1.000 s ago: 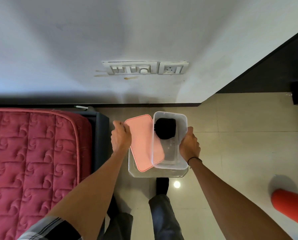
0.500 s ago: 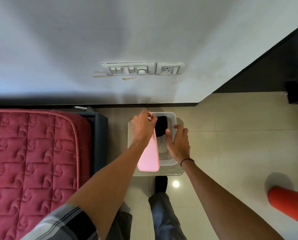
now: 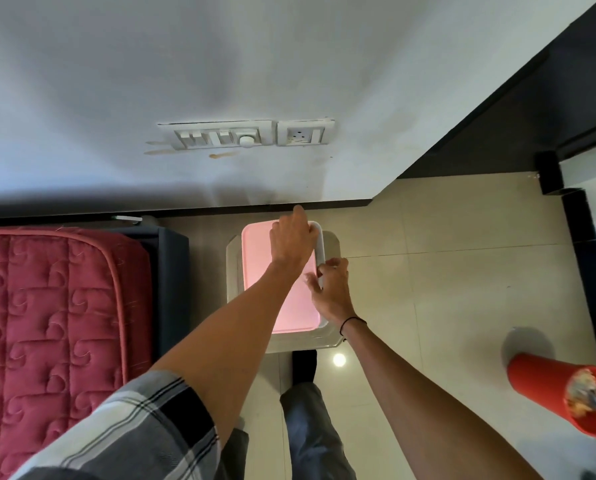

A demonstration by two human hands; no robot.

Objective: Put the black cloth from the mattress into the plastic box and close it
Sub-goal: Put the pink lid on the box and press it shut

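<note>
Mattress [image 3: 47,323]: red quilted, left of frame; no cloth on the part you can see.
Lid [image 3: 282,306]: pink, lying flat on the box, centre of frame.
Left hand [image 3: 289,242]: your fingers curl over the lid's far right corner, pressing down.
Box [image 3: 320,247]: clear plastic, on a pale stool [image 3: 234,271]; only its right rim shows.
Right hand [image 3: 331,289]: your fingertips pinch the box's right rim.
Cloth: hidden; you cannot see it under the lid.
Bin [image 3: 559,393]: red, lower right of frame.

The lid [image 3: 279,292] under my hands is pale pink. My mattress [image 3: 47,323] is deep red with quilted swirls, my sleeve [image 3: 123,431] grey-and-black plaid, the bin [image 3: 549,389] orange-red.
</note>
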